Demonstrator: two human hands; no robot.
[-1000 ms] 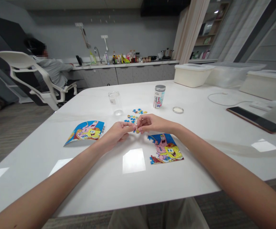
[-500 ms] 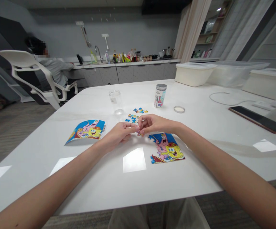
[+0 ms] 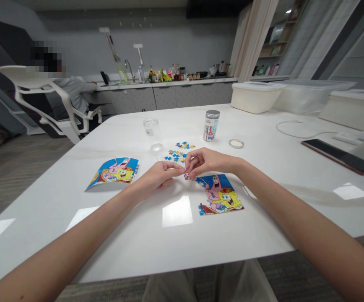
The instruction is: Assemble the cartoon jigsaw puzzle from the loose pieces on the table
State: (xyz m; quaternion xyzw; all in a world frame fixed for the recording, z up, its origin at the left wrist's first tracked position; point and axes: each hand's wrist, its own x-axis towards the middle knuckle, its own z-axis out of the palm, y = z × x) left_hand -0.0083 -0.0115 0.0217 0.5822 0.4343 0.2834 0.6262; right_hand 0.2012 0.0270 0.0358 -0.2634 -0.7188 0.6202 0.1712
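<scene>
Jigsaw piece [image 3: 187, 175], partly hidden, sits pinched between fingertips of the left hand [image 3: 155, 178] and right hand [image 3: 204, 162], just beside the far-left corner of the partly assembled SpongeBob puzzle [image 3: 227, 199]. Loose pieces [image 3: 176, 154] lie beyond the puzzle, leftward. Best to match tabs to notches and colours before pressing lightly, keeping the puzzle flat.

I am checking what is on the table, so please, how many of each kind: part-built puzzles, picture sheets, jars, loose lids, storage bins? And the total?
Part-built puzzle: 1
Picture sheet: 1
Jars: 2
Loose lid: 1
Storage bins: 3
Total: 8
</scene>
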